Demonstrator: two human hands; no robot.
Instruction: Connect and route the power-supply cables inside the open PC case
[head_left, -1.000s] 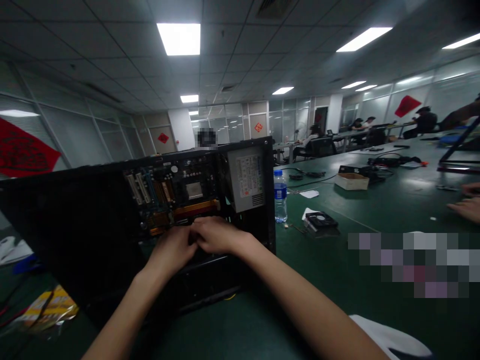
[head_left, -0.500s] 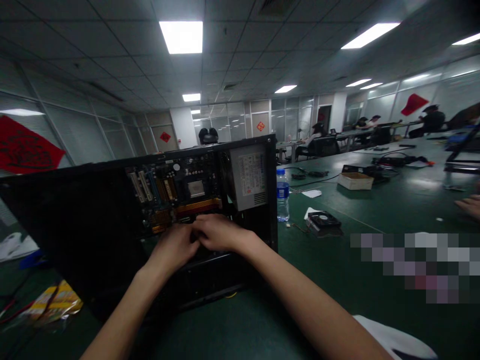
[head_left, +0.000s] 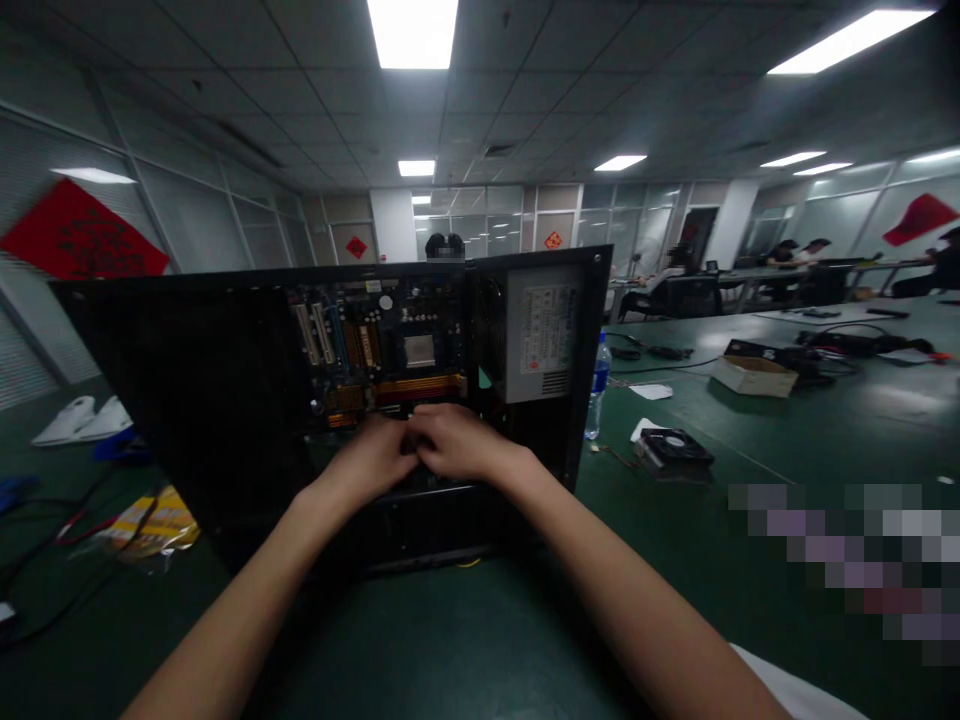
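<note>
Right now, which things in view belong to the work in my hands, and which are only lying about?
Seem to belong:
- open computer case, with left hand and right hand inside
- circuit board
- power supply

Seem just lying about:
- water bottle
- yellow packet
- open box

Cannot tell: black fan

Bottle (head_left: 596,390) blocks right of case (head_left: 180,400); foreground open.

Both forearms rise from the lower corners and converge near the centre of the frame, where the left hand (head_left: 377,452) and right hand (head_left: 454,440) meet, knuckles up, fingers curled inward; the fingertips are blurred, apparently bent down.
</note>
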